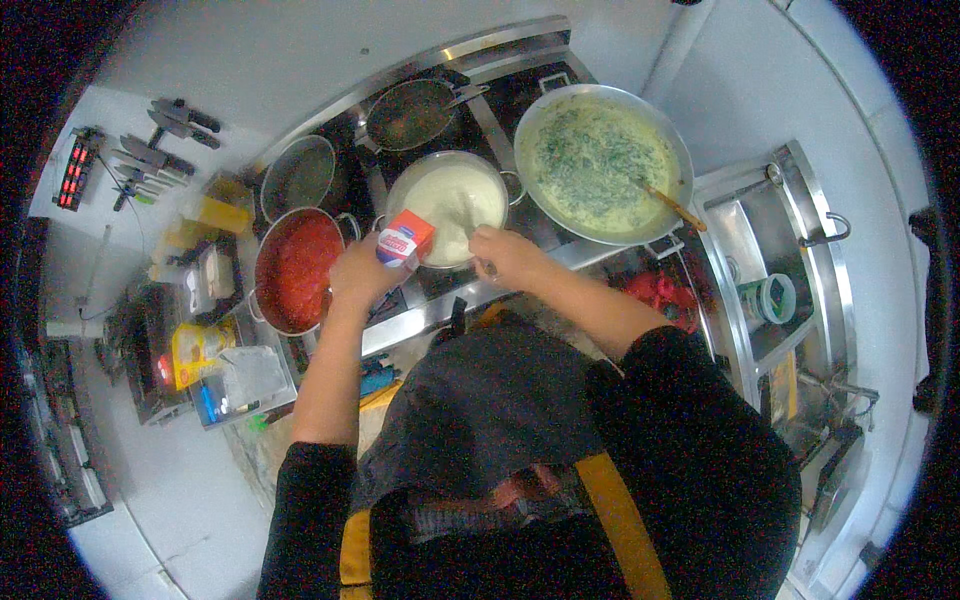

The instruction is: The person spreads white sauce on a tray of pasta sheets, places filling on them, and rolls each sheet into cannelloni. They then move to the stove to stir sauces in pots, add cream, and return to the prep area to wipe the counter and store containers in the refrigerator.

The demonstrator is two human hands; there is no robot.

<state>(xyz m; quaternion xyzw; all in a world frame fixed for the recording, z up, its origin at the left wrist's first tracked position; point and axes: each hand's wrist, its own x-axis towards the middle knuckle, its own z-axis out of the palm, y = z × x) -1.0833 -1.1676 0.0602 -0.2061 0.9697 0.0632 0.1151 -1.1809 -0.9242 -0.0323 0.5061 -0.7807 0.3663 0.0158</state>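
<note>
My left hand (360, 272) is closed around a red and white carton (404, 240), held tilted at the near left rim of a metal pot (392, 192). Creamy white sauce (435, 188) fills much of that pot. On the pot's near right side, my right hand (508, 258) grips a thin metal utensil (464, 213) that dips into the sauce; its head is blurred, perhaps a whisk. Beside my left hand stands a pot of red sauce (298, 268). To the right, a large pan holds a creamy green mixture (600, 160), with a wooden spoon (672, 204) resting in it.
Behind are a dark frying pan (410, 114) and another pot (298, 178) on the stove. Several knives (165, 140) hang on the left wall above yellow containers (215, 213). A metal sink (745, 245) with a white tub (774, 298) stands at right.
</note>
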